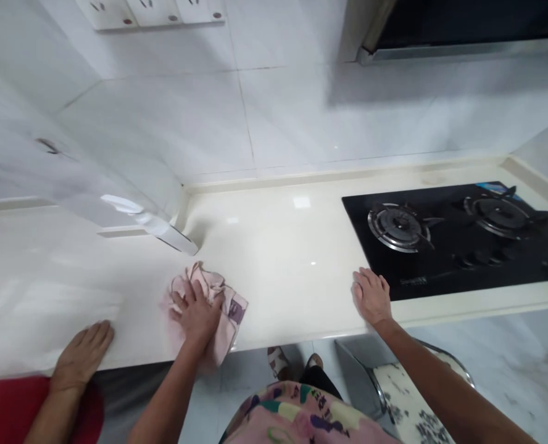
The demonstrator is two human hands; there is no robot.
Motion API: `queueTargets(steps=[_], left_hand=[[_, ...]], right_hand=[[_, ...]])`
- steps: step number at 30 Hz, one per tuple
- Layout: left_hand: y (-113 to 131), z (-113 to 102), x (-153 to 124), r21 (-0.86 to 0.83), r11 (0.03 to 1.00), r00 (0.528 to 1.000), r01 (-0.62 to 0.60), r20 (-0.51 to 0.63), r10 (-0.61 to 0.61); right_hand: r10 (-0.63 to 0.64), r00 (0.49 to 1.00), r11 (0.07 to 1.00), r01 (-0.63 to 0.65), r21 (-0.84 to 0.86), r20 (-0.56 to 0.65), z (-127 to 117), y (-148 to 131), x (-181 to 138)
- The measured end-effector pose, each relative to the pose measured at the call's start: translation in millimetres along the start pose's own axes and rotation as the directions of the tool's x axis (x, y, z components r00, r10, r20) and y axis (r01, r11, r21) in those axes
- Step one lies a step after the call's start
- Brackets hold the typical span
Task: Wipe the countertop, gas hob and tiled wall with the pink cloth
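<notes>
Crumpled pale pink cloth (224, 333), darker print at 1 corner, bunched on cream countertop (274, 259) under left hand (196, 311)

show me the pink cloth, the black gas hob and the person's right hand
pink cloth (224, 336): head view, on the fold showing beside the hand
black gas hob (440, 271): head view, on the bare glass top near the front edge
right hand (372, 297): head view, on the back of the hand

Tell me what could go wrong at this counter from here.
The left hand presses a pink cloth on the cream countertop; pushed right, the cloth might snag on the black gas hob. The right hand rests beside the hob, risky if its burners are warm. Another person's hand nearby could collide with the left hand.
</notes>
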State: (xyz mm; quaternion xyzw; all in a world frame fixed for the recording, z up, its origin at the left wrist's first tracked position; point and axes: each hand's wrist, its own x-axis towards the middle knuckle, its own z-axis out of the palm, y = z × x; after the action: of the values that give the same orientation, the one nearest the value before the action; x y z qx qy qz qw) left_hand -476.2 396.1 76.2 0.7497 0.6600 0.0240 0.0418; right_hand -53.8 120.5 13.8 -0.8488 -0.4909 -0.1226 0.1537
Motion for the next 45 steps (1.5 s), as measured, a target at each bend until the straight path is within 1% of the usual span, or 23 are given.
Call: queueTargets(steps=[2, 4, 5, 7, 9, 12, 14, 15, 18, 20, 21, 24, 26, 29, 31, 33, 34, 35, 37, 39, 40, 42, 45], left_hand=[[38.9, 5.1, -9.4, -0.026, 0.997, 0.996, -0.075, 0.039, 0.076], [80.8, 12.5, -28.9, -0.057, 0.965, 0.958, -0.256, 0.116, 0.261], [101.2, 16.9, -41.6, -0.077, 0.928, 0.915, -0.365, 0.152, 0.373], [139.6, 26.6, -70.2, -0.126, 0.825, 0.799, -0.551, 0.206, 0.565], [175.1, 36.3, -98.8, -0.185, 0.712, 0.673, -0.677, 0.237, 0.701], [221.8, 47.2, -130.0, -0.279, 0.554, 0.502, -0.785, 0.238, 0.831], [244.2, 50.0, -138.1, -0.326, 0.486, 0.429, -0.811, 0.233, 0.873], [251.4, 50.2, -138.5, -0.340, 0.471, 0.413, -0.814, 0.232, 0.881], [253.3, 46.3, -129.4, -0.347, 0.473, 0.418, -0.810, 0.225, 0.880], [237.2, 41.1, -119.3, -0.333, 0.490, 0.439, -0.806, 0.220, 0.871], [224.0, 37.9, -113.9, -0.318, 0.509, 0.460, -0.800, 0.220, 0.860], [165.6, 26.4, -99.3, -0.232, 0.603, 0.558, -0.763, 0.233, 0.796], [114.3, 18.2, -91.3, -0.153, 0.660, 0.619, -0.735, 0.245, 0.746], [32.5, 7.8, -80.6, -0.032, 0.728, 0.691, -0.685, 0.286, 0.664], [-13.5, 4.2, -73.3, 0.036, 0.771, 0.743, -0.636, 0.299, 0.599], [-43.6, 3.6, -66.6, 0.090, 0.812, 0.799, -0.576, 0.271, 0.537], [-51.4, 4.2, -64.3, 0.109, 0.830, 0.823, -0.548, 0.249, 0.511], [-54.5, 5.1, -62.9, 0.123, 0.843, 0.841, -0.524, 0.228, 0.490], [-48.2, 6.8, -63.2, 0.135, 0.853, 0.857, -0.504, 0.206, 0.473], [-30.1, 7.4, -66.7, 0.126, 0.839, 0.839, -0.529, 0.227, 0.495], [-18.3, 7.3, -69.1, 0.114, 0.822, 0.817, -0.558, 0.248, 0.520], [8.6, 7.3, -74.0, 0.075, 0.769, 0.750, -0.635, 0.300, 0.590], [54.7, 10.6, -81.0, -0.014, 0.657, 0.609, -0.754, 0.360, 0.707]], right_hand=[[0.007, 1.000, 1.000, -0.007, 0.018, 0.014, -1.4, 0.9, 0.9], [0.012, 1.000, 0.999, -0.012, 0.035, 0.026, -2.3, 2.1, 1.2], [0.014, 0.999, 0.999, -0.015, 0.042, 0.032, -2.6, 2.6, 1.3], [0.019, 0.999, 0.998, -0.021, 0.051, 0.045, -3.2, 3.0, 1.6], [0.026, 0.998, 0.998, -0.029, 0.055, 0.053, -4.0, 3.0, 2.0], [0.029, 0.998, 0.998, -0.033, 0.062, 0.060, -5.7, 3.1, 2.6], [0.029, 0.998, 0.996, -0.033, 0.083, 0.055, -6.4, 4.5, 2.4], [0.031, 0.998, 0.995, -0.035, 0.098, 0.048, -6.4, 5.6, 2.2], [0.043, 0.999, 0.989, -0.047, 0.142, 0.034, -4.7, 10.0, 0.9], [0.057, 0.998, 0.986, -0.062, 0.155, 0.036, -2.8, 12.4, 0.0], [0.063, 0.997, 0.986, -0.068, 0.155, 0.039, -2.0, 13.0, -0.3], [0.083, 0.996, 0.987, -0.088, 0.132, 0.043, -0.8, 12.2, -0.1], [0.096, 0.995, 0.988, -0.100, 0.114, 0.041, -1.6, 9.8, 0.9], [0.107, 0.994, 0.988, -0.110, 0.105, 0.034, -4.6, 5.5, 2.7], [0.110, 0.993, 0.988, -0.113, 0.107, 0.034, -6.6, 3.4, 3.5], [0.111, 0.993, 0.987, -0.115, 0.109, 0.042, -7.8, 2.3, 3.7], [0.110, 0.993, 0.987, -0.114, 0.110, 0.048, -8.0, 2.2, 3.7], [0.109, 0.993, 0.987, -0.114, 0.111, 0.052, -7.9, 2.3, 3.6], [0.109, 0.993, 0.987, -0.114, 0.115, 0.054, -7.3, 2.9, 3.3], [0.111, 0.992, 0.986, -0.117, 0.120, 0.053, -6.7, 3.4, 3.2], [0.112, 0.992, 0.985, -0.118, 0.123, 0.054, -6.6, 3.5, 3.3], [0.109, 0.992, 0.985, -0.116, 0.124, 0.063, -7.0, 3.1, 3.7], [0.107, 0.992, 0.988, -0.114, 0.108, 0.072, -8.5, 1.6, 4.6]])
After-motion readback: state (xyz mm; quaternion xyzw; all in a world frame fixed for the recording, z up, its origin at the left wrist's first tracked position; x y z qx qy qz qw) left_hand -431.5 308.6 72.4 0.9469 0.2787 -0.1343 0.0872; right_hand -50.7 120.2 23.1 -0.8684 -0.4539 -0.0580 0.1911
